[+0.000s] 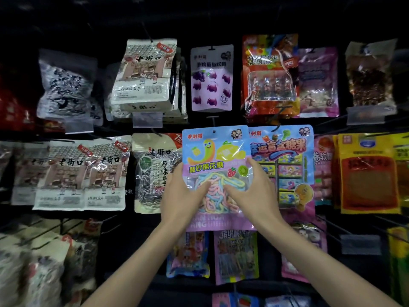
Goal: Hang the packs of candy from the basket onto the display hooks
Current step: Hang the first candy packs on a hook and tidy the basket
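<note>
Reaching up from the bottom edge: two bare forearms, converging on one pack. Left hand [183,196] gripping the left edge of the candy pack [215,156], fingers curled round behind the edge and mostly hidden, thumb [200,188] lying flat across the clear window over the pastel candy strands. Wrist bending slightly inward, forearm slanting up from lower left. Right hand [254,191] mirroring it on the pack's right edge, fingers half-closed round the side, index finger [252,162] stretching up along the edge, thumb [232,190] pressing on the window. Forearm slanting up from lower right.

Pack being held upright and flat, facing the camera, in the middle row of the display; its round hang hole [214,131] sitting just below the tip of a display hook [213,119]. Whether threaded on: impossible to tell.

Hanging at far left, packs of sunflower seeds [77,173]; above the held pack, a purple grape gummy bag [211,78]; touching its right edge and partly overlapped by it, a blue blind-box candy bag [287,165]; further right, an orange-yellow pack [367,173].
</note>
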Tool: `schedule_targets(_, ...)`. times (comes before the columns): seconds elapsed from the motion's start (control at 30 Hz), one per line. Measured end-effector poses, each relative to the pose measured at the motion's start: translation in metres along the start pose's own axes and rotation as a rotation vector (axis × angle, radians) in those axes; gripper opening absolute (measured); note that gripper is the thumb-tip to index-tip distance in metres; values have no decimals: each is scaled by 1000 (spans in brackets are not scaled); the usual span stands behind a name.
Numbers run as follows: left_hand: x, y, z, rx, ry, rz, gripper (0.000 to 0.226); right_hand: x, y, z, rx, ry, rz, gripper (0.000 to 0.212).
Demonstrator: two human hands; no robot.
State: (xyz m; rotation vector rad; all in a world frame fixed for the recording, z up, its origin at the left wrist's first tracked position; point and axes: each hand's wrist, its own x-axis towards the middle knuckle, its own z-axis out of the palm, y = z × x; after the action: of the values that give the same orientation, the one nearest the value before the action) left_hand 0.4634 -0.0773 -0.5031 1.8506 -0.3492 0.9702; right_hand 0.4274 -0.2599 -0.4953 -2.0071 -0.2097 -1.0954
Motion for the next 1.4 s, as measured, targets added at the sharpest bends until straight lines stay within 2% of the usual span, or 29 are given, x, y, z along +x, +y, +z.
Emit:
schedule_targets(0.2, 12, -6, 7, -10, -58, -58, 59, 5, 5, 8, 3, -41, 29, 94)
schedule_targets(0.3, 17, -6, 12, 86, -52, -55, 54, 12, 11, 15, -36, -54, 45, 99)
schedule_targets(0.4, 25, -9, 20, 140, -45, -51, 62, 22, 17, 23, -116, -96, 83, 103)
schedule_targets(0.7, 57, -30, 56, 215, -50, -77, 66, 54, 33, 53, -366, -168, 127, 104)
schedule_targets(0.9, 73, -44, 81, 244, -48, -129, 71, 74, 51, 70, -464, -178, 117, 118)
schedule_targets(1.1, 84, -47, 98, 273, -55, -166, 70, 90, 63, 79, -505, -163, 105, 116)
schedule_targets(1.4, 97, -56, 115, 322, -57, -104, 72, 109, 74, 94, -514, -159, 107, 120)
